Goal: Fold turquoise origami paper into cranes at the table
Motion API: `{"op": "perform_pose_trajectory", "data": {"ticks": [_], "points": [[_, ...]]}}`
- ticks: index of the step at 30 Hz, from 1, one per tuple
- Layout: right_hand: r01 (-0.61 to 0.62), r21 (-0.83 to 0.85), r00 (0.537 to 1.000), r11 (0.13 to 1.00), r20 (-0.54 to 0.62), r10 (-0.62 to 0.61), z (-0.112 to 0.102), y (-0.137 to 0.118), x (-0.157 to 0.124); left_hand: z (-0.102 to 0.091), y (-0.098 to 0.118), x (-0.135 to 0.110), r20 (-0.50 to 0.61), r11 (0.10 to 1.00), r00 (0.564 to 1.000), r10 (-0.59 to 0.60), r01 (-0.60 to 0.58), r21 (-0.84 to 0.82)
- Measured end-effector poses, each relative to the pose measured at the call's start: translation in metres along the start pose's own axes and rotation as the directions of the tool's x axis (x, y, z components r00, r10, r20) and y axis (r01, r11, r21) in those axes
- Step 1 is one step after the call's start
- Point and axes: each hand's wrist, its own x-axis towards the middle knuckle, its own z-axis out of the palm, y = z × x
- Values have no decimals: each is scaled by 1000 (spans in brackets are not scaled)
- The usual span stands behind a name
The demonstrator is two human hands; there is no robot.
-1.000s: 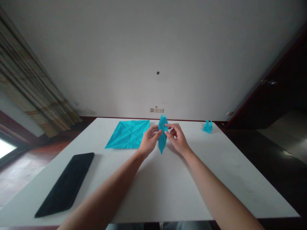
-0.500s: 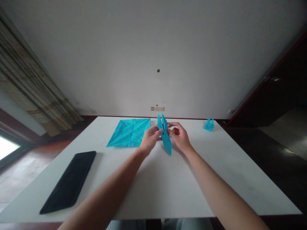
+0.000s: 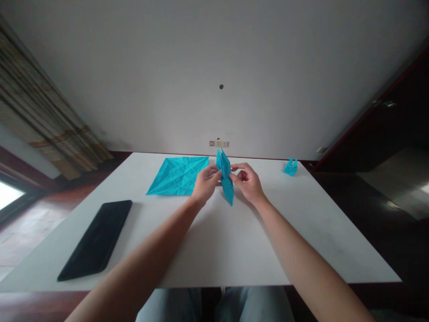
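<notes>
A folded blue origami paper stands upright between my hands, its two narrow points at the top and one broad point at the bottom. My left hand pinches its left side, thumb towards me and fingers behind. On the right edge, my right hand grips it between thumb and fingertips. Just left of my left hand lies an opened blue sheet covered in creases. At the far right of the table sits a small finished-looking blue origami figure with two raised tips.
A dark, flat tablet-like slab lies at the left of the white table. Behind the table rises a wall with sockets. A curtain hangs at the left, and a dark door stands at the right.
The view has tilted down slightly, so everything sits higher in it. Between my hands, the folded paper's two upper points have come closer together and its middle gap has narrowed.
</notes>
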Motion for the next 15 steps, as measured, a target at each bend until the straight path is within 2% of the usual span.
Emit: {"op": "perform_pose_trajectory", "data": {"ticks": [3,8,15], "points": [[32,10,999,999,16,-32,0,4,0,-1,-2,1,5,1000,1000,17,-17,2],[-2,75,1000,997,6,1,0,8,2,-2,-4,3,9,999,999,36,-36,9],[37,35,999,999,-14,-36,1,9,1,-1,-6,5,-12,999,1000,15,-14,37]]}}
